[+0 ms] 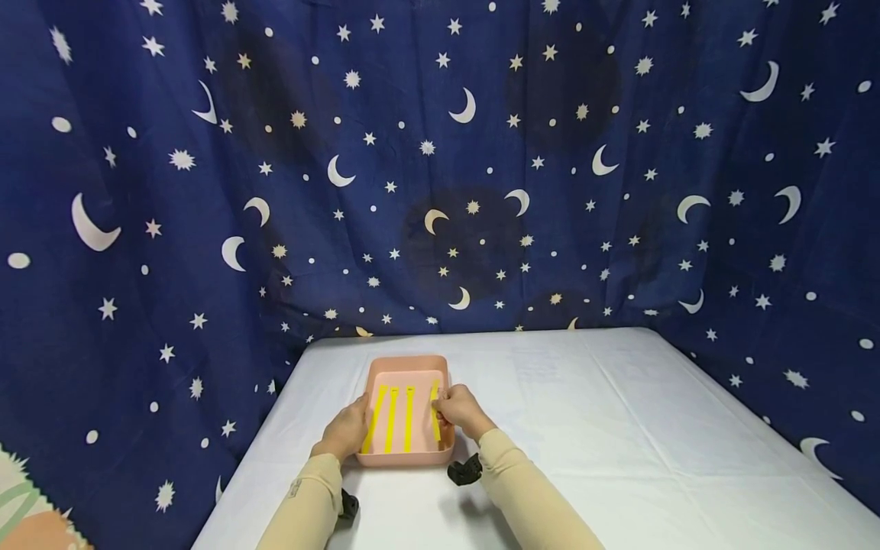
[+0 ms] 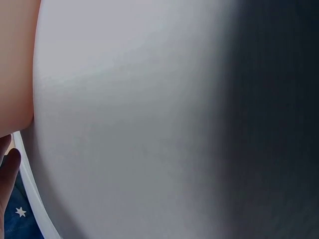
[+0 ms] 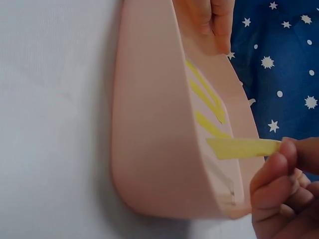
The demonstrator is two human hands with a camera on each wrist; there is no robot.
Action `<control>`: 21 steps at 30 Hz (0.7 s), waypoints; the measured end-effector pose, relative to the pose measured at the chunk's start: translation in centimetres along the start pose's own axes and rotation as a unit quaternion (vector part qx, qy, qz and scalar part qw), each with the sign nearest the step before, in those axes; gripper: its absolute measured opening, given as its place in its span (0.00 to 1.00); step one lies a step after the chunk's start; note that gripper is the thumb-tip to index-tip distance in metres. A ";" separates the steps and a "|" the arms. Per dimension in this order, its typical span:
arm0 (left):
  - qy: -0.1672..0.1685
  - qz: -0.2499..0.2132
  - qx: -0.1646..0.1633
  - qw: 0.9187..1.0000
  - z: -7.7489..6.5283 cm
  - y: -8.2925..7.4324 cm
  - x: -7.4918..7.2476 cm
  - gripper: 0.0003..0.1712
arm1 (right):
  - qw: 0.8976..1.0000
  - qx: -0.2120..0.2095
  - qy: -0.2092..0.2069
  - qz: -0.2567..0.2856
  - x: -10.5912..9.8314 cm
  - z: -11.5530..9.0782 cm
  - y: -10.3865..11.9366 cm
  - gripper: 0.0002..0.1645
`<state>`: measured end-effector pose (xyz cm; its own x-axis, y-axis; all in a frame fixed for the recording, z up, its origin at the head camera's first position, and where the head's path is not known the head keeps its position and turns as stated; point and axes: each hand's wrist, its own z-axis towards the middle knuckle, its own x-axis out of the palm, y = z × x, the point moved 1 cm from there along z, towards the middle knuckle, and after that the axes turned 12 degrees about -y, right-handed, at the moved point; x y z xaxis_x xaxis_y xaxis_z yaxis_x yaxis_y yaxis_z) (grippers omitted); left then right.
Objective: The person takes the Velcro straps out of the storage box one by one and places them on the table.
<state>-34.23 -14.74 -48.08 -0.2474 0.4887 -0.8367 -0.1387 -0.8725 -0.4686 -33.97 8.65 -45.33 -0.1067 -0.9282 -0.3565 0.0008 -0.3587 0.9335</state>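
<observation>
A pink rectangular tray (image 1: 409,363) rests on the white-covered table, its floor showing in the head view. My left hand (image 1: 347,428) grips the tray's left wall; in the right wrist view its fingers (image 3: 223,30) come over the far rim. Between thumb and fingertips, my right hand (image 1: 464,409) pinches one end of a yellow strap (image 3: 239,149) over the tray's right side. Three more yellow straps lie side by side on the tray floor, among them a middle strap (image 1: 390,420) and a right strap (image 1: 409,420), with small dark slots near their far ends.
The white tablecloth (image 1: 584,428) extends around the tray, mostly to its right. A dark blue curtain (image 1: 440,168) with moons and stars hangs behind the table and along both sides. Black wrist devices, one a right-side mount (image 1: 464,470), hang beneath the sleeves.
</observation>
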 end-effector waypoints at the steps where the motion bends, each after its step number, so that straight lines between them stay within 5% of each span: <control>1: 0.001 0.001 -0.001 1.000 0.0 0.0 0.0 0.27 | 1.000 0.002 0.000 0.003 -0.1 0.0 0.0 0.17; 21: -0.001 -0.001 0.016 1.000 -0.1 -0.1 0.0 0.27 | 1.000 0.010 0.000 0.004 -1.3 0.2 -0.4 0.21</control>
<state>-34.09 -14.67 -48.03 -0.2500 0.4900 -0.8351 -0.1693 -0.8713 -0.4605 -34.02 10.05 -45.25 -0.1072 -0.9308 -0.3494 -0.0189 -0.3495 0.9367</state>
